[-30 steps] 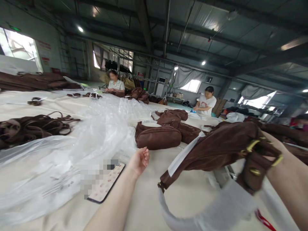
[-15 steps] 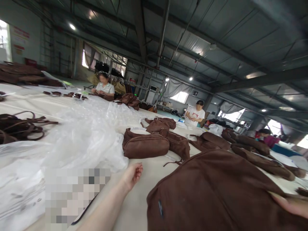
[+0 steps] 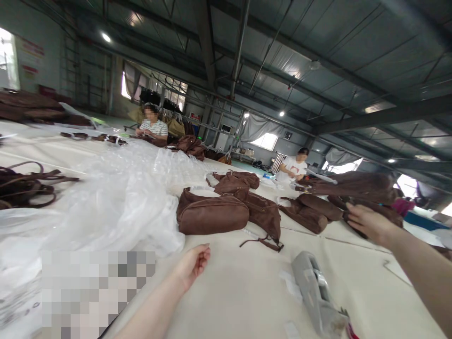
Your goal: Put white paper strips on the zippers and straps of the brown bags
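Shifted from the near right half a second ago, the large brown bag point(image 3: 360, 183) now shows farther back, beyond the right hand point(image 3: 374, 227). From the left, crumpled clear plastic point(image 3: 134, 188) spreads beside the left hand point(image 3: 194, 266), its fingers curled in, near a rounded brown bag point(image 3: 213, 214). Rightward lies a gray dispenser point(image 3: 309, 287); whether the right hand grips the dark piece point(image 3: 345, 215) at its fingertips cannot be told.

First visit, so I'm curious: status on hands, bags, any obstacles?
Left hand: loosely curled, nothing visible in it. Right hand: at brown bags, grip unclear. Grey tape dispenser: on table, between forearms.
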A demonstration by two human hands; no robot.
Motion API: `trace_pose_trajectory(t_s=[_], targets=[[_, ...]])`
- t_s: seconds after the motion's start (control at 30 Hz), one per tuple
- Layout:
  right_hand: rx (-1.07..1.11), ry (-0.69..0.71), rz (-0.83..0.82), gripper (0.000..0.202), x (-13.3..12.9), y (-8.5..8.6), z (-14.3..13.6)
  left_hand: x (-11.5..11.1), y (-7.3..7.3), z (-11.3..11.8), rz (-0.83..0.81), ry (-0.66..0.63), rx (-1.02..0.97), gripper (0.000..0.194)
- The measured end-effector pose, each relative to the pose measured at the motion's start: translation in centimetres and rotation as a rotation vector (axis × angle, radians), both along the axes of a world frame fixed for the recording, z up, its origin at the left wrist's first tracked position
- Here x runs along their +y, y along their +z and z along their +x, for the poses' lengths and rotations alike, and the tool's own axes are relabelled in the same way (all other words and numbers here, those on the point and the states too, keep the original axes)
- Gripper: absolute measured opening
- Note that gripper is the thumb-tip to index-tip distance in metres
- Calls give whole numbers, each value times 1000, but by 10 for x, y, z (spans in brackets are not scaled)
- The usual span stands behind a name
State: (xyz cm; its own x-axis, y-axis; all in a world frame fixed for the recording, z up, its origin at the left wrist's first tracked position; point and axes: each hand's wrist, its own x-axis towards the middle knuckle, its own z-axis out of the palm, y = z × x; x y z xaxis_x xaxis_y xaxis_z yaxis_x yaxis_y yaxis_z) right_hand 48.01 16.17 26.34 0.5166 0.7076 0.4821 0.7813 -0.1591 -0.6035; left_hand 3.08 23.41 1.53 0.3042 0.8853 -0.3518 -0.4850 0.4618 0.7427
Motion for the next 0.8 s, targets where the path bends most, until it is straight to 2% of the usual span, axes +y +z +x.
trace_pose_trajectory(t_s=[0.07, 0.13, 0.2, 0.27, 0.37, 0.5, 0.57, 0.67, 0.8], targets=[[139, 68, -184, 36, 3, -53, -14, -1, -1, 2, 4, -8, 7, 19], [176, 128, -340, 39, 4, -100, -34, -2, -4, 5, 4, -21, 21, 19], [76, 270, -531, 43, 6, -134, -57, -2, -7, 7, -5, -31, 36, 18], [4, 380, -637, 39, 7, -156, -78, -1, -10, 8, -20, -33, 51, 18], [-115, 545, -684, 30, 11, -173, -109, 2, -13, 8, -40, -27, 73, 17], [-366, 762, -723, 34, 26, -190, -149, 3, -17, 8, -62, -18, 75, 18], [-412, 797, -716, 33, 40, -198, -171, 2, -19, 12, -75, -18, 68, 19], [-513, 821, -613, 30, 69, -203, -206, -2, -22, 21, -92, -29, 66, 22], [-699, 772, -451, 46, 121, -195, -253, -7, -24, 33, -82, -133, 96, 26]])
